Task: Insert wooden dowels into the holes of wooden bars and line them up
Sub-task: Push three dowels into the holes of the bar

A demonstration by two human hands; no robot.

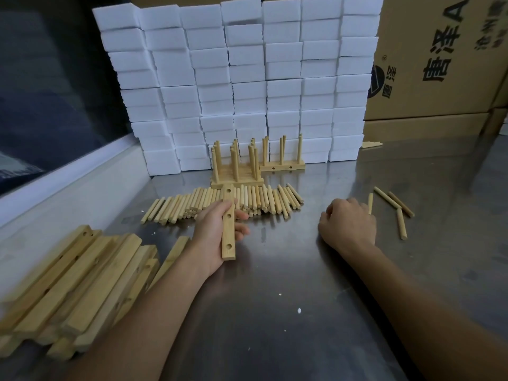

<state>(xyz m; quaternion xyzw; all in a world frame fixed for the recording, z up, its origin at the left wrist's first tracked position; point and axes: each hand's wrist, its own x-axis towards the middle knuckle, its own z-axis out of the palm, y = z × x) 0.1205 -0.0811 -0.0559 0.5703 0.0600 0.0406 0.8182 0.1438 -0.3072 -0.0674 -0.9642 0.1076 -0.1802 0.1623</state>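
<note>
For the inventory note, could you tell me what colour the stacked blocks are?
White blocks, head view.

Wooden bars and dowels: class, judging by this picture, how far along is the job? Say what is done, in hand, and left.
Done: several finished bars stand lined up at the back, dowels upright. In hand: the left hand grips one empty bar; the right hand rests curled near loose dowels. Left: a pile of empty bars and a dowel heap.

Packing workshop: steel table (302, 298), stacked cartons (439, 64).
</note>
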